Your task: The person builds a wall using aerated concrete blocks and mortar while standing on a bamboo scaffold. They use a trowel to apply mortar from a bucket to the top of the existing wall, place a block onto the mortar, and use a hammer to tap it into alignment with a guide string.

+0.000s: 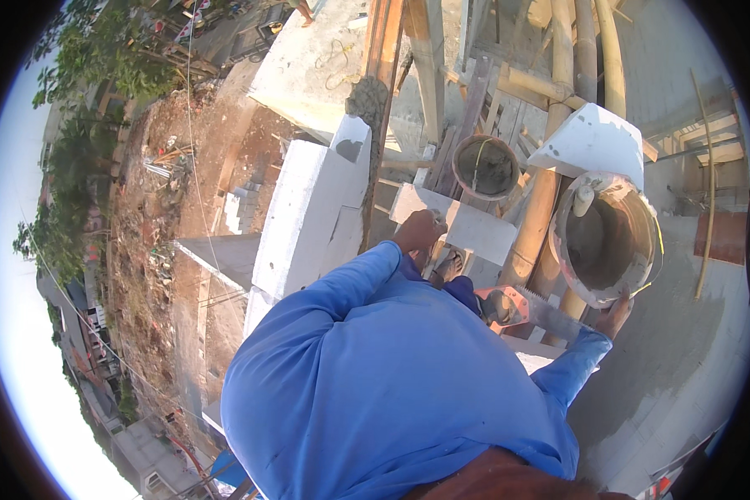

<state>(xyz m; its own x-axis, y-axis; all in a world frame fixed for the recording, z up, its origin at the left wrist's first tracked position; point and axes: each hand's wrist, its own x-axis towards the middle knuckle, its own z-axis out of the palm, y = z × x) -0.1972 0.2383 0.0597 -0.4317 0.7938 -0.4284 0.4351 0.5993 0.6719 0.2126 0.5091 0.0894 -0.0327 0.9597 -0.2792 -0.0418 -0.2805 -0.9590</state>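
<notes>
My left hand (421,231) is closed, its fingers curled beside a pale rectangular block (467,225). What it grips, if anything, is hidden. My right hand (615,315) grips the near side of a large mortar-crusted bucket (642,250), tilted so its inside shows. Grey mortar (587,237) lies in that bucket, with a pale round-ended piece at its far side. Between my arms is a handsaw with an orange handle (517,305) and a toothed metal blade (550,315). A smaller bucket of mortar (487,168) stands past the block.
A white block wall (312,212) rises on my left beside a mortar-smeared post (373,125). Bamboo poles (532,225) and planks form the scaffold around me. Another white block (592,146) rests beyond the large bucket. Rubble ground (162,250) lies far below on the left.
</notes>
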